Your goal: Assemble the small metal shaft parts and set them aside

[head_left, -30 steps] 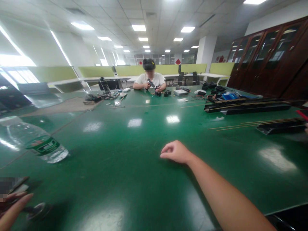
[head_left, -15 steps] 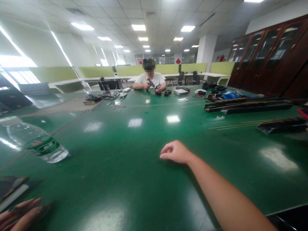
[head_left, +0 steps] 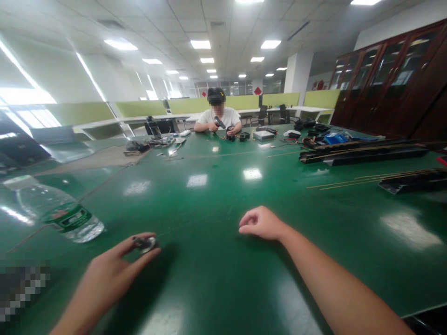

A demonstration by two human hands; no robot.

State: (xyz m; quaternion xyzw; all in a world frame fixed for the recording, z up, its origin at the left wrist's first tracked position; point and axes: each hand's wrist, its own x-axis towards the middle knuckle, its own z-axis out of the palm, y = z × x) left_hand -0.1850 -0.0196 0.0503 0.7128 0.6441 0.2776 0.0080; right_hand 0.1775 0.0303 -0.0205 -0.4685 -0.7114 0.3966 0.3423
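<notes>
At the lower left, my left hand (head_left: 115,270) is above the green tabletop (head_left: 206,209). Its thumb and fingers are closed around a small dark and silver object (head_left: 146,244), too blurred to name. My right hand (head_left: 261,223) rests on the table right of centre, its fingers curled in towards the thumb, with nothing visible in them. A clear plastic bottle (head_left: 56,209) with a green label leans at a slant in view, to the left of my left hand.
Across the table a person (head_left: 218,114) holds a dark tool. Black channels (head_left: 363,153) and thin yellowish rods (head_left: 349,182) lie at the right. Small parts and a white box (head_left: 263,135) sit along the far side. A pixelated dark item (head_left: 21,288) is at the lower left edge.
My left hand has come from the lower left corner up and to the right, with the small object now clearly visible in it. My right hand keeps its curled pose.
</notes>
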